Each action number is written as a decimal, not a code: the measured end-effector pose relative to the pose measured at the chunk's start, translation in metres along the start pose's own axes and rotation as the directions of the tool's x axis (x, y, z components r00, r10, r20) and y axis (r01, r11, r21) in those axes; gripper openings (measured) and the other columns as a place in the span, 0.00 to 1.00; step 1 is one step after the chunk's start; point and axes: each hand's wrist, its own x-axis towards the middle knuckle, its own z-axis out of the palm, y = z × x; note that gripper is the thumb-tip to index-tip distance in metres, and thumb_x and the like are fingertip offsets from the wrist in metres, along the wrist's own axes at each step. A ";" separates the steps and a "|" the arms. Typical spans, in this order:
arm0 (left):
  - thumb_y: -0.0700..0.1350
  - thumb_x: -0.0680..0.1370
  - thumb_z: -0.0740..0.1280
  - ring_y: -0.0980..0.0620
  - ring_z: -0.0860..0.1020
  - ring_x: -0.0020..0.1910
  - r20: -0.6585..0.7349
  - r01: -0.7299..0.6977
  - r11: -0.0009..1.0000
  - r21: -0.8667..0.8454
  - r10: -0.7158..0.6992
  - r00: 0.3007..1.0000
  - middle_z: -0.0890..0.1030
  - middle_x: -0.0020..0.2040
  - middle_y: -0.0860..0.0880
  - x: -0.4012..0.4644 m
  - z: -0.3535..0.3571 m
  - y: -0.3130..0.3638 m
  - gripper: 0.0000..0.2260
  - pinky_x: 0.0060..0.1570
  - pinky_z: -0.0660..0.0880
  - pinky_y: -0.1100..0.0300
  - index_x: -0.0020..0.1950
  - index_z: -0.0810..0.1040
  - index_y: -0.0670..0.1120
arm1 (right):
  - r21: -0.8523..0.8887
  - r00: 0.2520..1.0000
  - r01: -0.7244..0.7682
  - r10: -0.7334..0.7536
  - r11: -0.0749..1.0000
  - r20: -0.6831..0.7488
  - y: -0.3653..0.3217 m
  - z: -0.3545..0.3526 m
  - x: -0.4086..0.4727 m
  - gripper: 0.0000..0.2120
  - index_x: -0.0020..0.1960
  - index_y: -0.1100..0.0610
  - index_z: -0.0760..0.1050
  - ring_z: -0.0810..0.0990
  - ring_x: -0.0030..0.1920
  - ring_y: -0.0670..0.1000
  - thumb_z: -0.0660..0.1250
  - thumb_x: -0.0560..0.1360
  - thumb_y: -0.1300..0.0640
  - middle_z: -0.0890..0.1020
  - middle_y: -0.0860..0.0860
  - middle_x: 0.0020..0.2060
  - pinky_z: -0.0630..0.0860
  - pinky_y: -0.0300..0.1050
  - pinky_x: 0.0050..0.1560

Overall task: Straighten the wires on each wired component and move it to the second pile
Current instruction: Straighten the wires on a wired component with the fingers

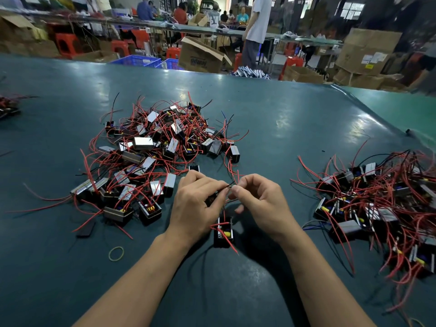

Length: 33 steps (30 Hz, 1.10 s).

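Note:
A small black box component (pixel 223 232) with red wires hangs below my hands, just above the dark green table (pixel 271 119). My left hand (pixel 197 206) pinches a thin black wire of it between thumb and forefinger. My right hand (pixel 259 199) pinches the same wire right beside the left fingertips. A big tangled pile of boxes with red wires (pixel 155 154) lies ahead on the left. A second pile (pixel 382 208) lies at the right edge of the table.
A yellow rubber band (pixel 116 253) lies near my left forearm. A flat black piece (pixel 86 230) sits left of it. Another small heap (pixel 8 107) shows at the far left. Cardboard boxes (pixel 203 56), blue crates and people are beyond the table.

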 end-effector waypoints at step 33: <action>0.46 0.74 0.71 0.52 0.75 0.48 0.014 0.137 0.986 -0.090 -0.136 0.991 0.83 0.41 0.59 0.003 -0.005 0.014 0.08 0.54 0.66 0.43 0.52 0.85 0.51 | 0.046 0.975 0.117 -0.106 0.992 -0.194 -0.008 0.007 -0.003 0.06 0.43 0.59 0.80 0.85 0.37 0.55 0.70 0.74 0.68 0.85 0.55 0.37 0.80 0.43 0.35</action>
